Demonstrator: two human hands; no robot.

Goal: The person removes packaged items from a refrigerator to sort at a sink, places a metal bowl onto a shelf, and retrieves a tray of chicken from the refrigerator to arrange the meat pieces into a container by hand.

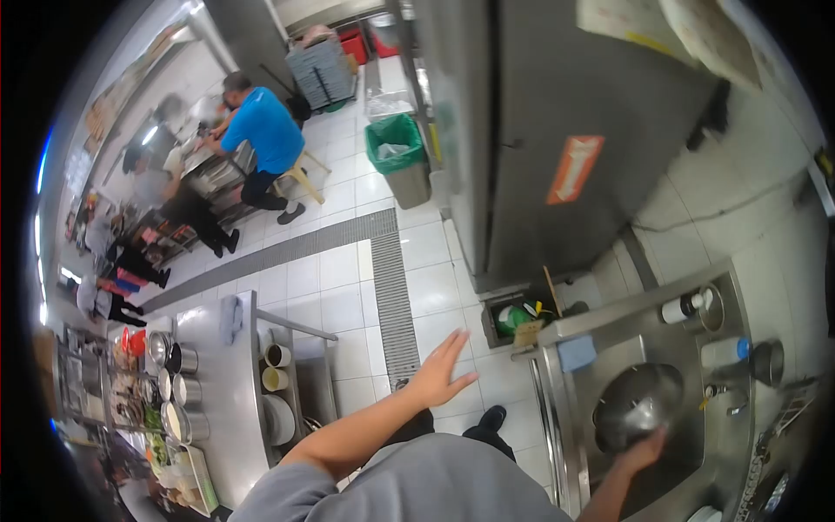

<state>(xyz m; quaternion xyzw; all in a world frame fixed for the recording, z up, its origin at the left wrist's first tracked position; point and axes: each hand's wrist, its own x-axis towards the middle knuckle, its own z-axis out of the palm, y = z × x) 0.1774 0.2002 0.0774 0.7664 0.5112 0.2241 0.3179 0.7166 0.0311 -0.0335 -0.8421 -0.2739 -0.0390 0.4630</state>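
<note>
My left hand (442,374) is held out in the air above the tiled floor, its fingers stretched and nothing in it. At the sink (550,418) on the right, my right hand (642,452) grips the near edge of a large round metal bowl (635,396). The bowl lies tilted over the basin and is somewhat blurred. My right fingertips are partly hidden against its edge. A blue sponge or cloth (577,353) rests on the sink's left rim, close to the bowl.
A steel table (217,383) with several pots (184,390) stands left. Beyond the sink are a tall grey cabinet (557,104) and a green-lined bin (398,157). Bottles (724,351) stand along the sink's back. A person in blue (261,130) sits farther off; others stand nearby.
</note>
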